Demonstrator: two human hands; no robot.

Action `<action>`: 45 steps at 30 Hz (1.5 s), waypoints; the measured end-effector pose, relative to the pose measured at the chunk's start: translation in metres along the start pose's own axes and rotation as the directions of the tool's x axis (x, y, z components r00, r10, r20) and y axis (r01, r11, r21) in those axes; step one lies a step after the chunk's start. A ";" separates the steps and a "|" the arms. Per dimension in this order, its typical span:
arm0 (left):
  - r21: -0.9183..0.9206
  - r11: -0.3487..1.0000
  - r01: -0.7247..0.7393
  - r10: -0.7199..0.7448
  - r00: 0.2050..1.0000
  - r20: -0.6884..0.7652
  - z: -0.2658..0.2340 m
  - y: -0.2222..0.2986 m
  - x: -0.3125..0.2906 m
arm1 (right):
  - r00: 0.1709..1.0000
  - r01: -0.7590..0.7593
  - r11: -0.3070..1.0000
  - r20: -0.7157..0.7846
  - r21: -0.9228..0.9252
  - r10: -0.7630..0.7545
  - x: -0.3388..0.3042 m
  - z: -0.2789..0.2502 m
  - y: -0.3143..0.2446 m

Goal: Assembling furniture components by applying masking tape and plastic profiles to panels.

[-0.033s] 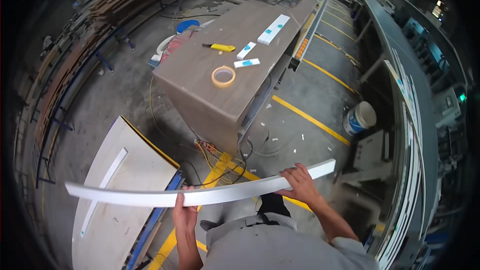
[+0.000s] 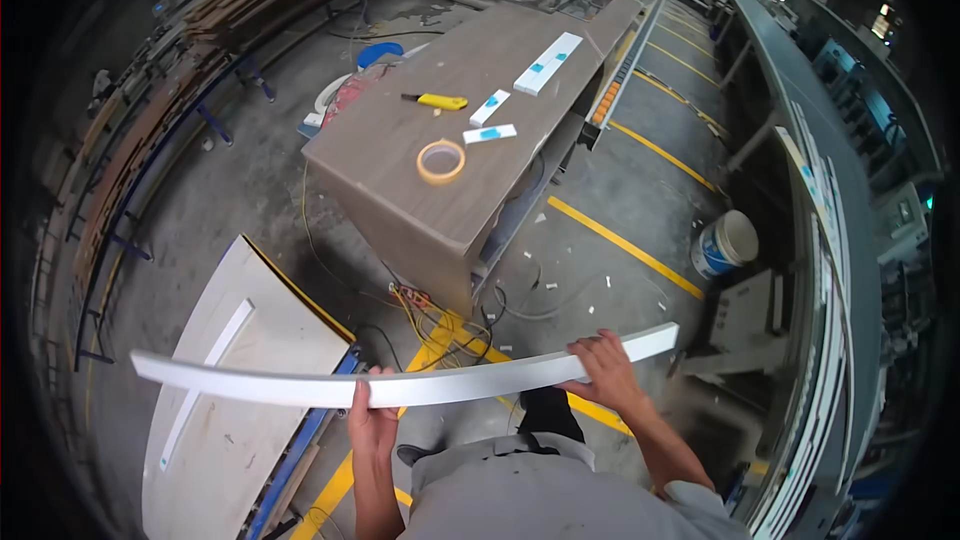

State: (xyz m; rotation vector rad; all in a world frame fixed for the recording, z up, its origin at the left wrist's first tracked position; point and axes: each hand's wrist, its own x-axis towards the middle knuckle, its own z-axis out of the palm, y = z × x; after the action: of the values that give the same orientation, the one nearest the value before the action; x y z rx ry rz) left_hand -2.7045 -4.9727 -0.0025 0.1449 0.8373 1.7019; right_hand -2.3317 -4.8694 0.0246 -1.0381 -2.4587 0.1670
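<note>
**Long White Strip Held Level in Two-Handed Grip**

A worker holds a long white strip (image 2: 480,381) crosswise in front of the body, the left hand (image 2: 374,422) pinching it near mid-length, the right hand (image 2: 606,370) grasping it closer to the right end. Its left end overhangs a pale board (image 2: 270,335) bearing a thinner white strip (image 2: 235,325). The step appears to be handling or checking; moving on calls for both hands steadying the long overhang.

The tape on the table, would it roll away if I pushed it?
Probably not: the tape lies flat on the table, so a push would more likely slide it. Stood on its round edge, it could well roll. It's likely light, since it's a ring with a big hole.
</note>
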 end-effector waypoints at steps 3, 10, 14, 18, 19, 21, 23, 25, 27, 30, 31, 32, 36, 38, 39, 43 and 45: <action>-0.055 0.998 -0.029 0.026 0.998 -0.058 0.079 -0.040 0.039 | 0.998 -0.045 0.999 -0.046 0.009 0.045 0.008 -0.037 0.080; -0.026 1.000 -0.009 0.008 1.000 -0.023 0.199 -0.078 0.102 | 0.996 -0.030 0.997 -0.091 -0.077 0.023 0.063 -0.131 0.244; -0.038 0.998 0.053 -0.057 0.992 -0.112 0.245 -0.113 0.131 | 1.000 0.013 0.995 -0.008 -0.098 -0.014 0.120 -0.141 0.325; -0.083 0.993 0.089 -0.102 0.980 -0.171 0.245 -0.146 0.166 | 0.992 0.110 0.988 0.066 -0.110 -0.104 0.182 -0.134 0.388; -0.102 0.991 0.087 -0.105 0.979 -0.176 0.248 -0.154 0.179 | 0.986 0.143 0.985 0.098 -0.102 -0.133 0.202 -0.131 0.403; -0.127 0.989 0.070 -0.095 0.974 -0.205 0.257 -0.164 0.199 | 0.969 0.216 0.970 0.143 -0.114 -0.199 0.237 -0.115 0.434; -0.165 0.986 0.022 -0.066 0.962 -0.265 0.267 -0.179 0.221 | 0.943 0.284 0.957 0.194 -0.058 -0.268 0.279 -0.097 0.461; -0.212 0.977 0.014 -0.080 0.948 -0.308 0.276 -0.191 0.246 | 0.915 0.320 0.947 0.262 -0.011 -0.306 0.308 -0.087 0.487; -0.239 0.971 0.018 -0.097 0.942 -0.321 0.279 -0.204 0.268 | 0.913 0.335 0.942 0.254 -0.025 -0.318 0.340 -0.085 0.509; -0.222 0.975 -0.018 -0.084 0.894 -0.441 0.312 -0.208 0.292 | 0.892 0.370 0.928 0.299 -0.052 -0.339 0.379 -0.072 0.548; -0.201 0.979 0.015 -0.110 0.877 -0.467 0.316 -0.209 0.299 | 0.881 0.385 0.923 0.312 -0.033 -0.356 0.392 -0.064 0.554; -0.182 0.982 0.051 -0.136 0.862 -0.489 0.322 -0.211 0.305 | 0.869 0.388 0.922 0.329 0.011 -0.370 0.405 -0.056 0.560; -0.051 0.991 0.120 -0.128 0.823 -0.554 0.343 -0.220 0.329 | 0.837 0.421 0.904 0.353 0.072 -0.418 0.451 -0.039 0.598; 0.024 0.990 0.136 -0.098 0.816 -0.570 0.354 -0.229 0.345 | 0.822 0.460 0.884 0.339 0.080 -0.458 0.474 -0.028 0.618; 0.111 0.981 0.159 -0.062 0.799 -0.598 0.359 -0.233 0.349 | 0.820 0.466 0.878 0.320 0.110 -0.476 0.484 -0.021 0.627; 0.408 0.909 0.084 0.207 0.758 -0.619 0.379 -0.244 0.371 | 0.844 0.450 0.870 0.222 0.204 -0.488 0.502 0.007 0.665; 0.741 0.654 0.151 0.475 0.681 -0.557 0.395 -0.241 0.387 | 0.868 0.431 0.871 0.157 0.236 -0.471 0.503 0.006 0.676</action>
State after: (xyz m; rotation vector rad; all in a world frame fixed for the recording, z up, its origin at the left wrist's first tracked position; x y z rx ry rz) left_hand -2.4342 -4.4341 0.0190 0.1071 2.2078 1.4641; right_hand -2.2021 -4.0364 0.0129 -0.3518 -2.7337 0.3691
